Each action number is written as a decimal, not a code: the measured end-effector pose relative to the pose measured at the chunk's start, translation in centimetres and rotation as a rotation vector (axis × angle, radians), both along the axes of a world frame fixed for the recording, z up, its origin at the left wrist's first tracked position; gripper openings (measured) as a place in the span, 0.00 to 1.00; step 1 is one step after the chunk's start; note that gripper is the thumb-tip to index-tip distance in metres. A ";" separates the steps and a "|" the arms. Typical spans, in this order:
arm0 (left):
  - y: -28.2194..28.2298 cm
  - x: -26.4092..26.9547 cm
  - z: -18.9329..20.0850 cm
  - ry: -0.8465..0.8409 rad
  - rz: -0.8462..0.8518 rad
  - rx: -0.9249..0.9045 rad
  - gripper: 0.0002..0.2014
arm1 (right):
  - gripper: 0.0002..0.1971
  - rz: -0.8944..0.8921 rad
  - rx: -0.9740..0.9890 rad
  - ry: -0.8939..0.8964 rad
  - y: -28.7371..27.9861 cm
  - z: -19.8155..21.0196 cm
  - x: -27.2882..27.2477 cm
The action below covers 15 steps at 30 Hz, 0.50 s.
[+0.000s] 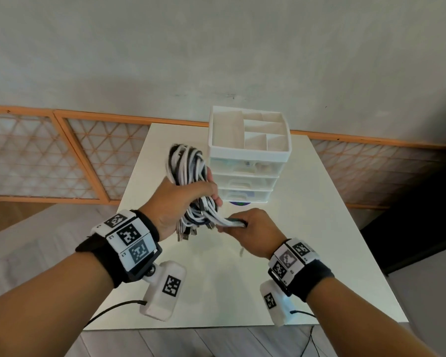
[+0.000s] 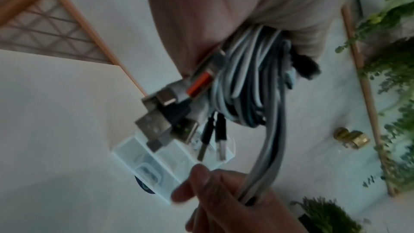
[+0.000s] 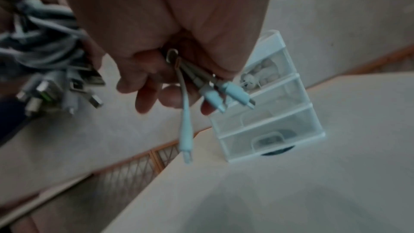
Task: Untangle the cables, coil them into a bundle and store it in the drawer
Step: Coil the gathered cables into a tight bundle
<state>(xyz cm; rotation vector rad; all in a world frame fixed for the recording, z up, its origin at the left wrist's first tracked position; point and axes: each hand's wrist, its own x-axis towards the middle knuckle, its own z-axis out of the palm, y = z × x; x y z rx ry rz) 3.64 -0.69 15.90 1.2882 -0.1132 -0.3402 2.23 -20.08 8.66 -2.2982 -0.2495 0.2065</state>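
A coil of white, grey and black cables [image 1: 188, 166] is held above the white table [image 1: 319, 228]. My left hand [image 1: 183, 202] grips the coil round its middle, with USB plugs [image 2: 161, 123] hanging below the fist. My right hand [image 1: 247, 228] grips the loose cable ends [image 1: 229, 221] pulled out sideways from the coil. Pale blue connector tips [image 3: 224, 95] stick out under its fingers. The white drawer unit [image 1: 247, 166] stands just behind the hands, all three clear drawers [image 3: 264, 127] closed.
The drawer unit has an open divided tray [image 1: 252, 135] on top. A dark round object [image 1: 238, 203] lies under its front edge. A wooden lattice panel [image 1: 62, 155] runs along the wall behind the table.
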 end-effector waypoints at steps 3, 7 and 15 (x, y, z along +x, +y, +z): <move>-0.8 -0.9 0.4 -0.110 -0.316 0.264 0.07 | 0.06 0.129 -0.432 -0.030 0.0 0.9 0.5; -2.3 -1.1 0.2 -0.154 -0.381 0.622 0.07 | 0.02 0.115 -0.609 -0.195 0.2 2.9 1.9; -2.6 -1.6 -1.2 0.030 -0.255 0.431 0.21 | 0.24 0.144 -0.429 -0.223 0.4 4.9 2.3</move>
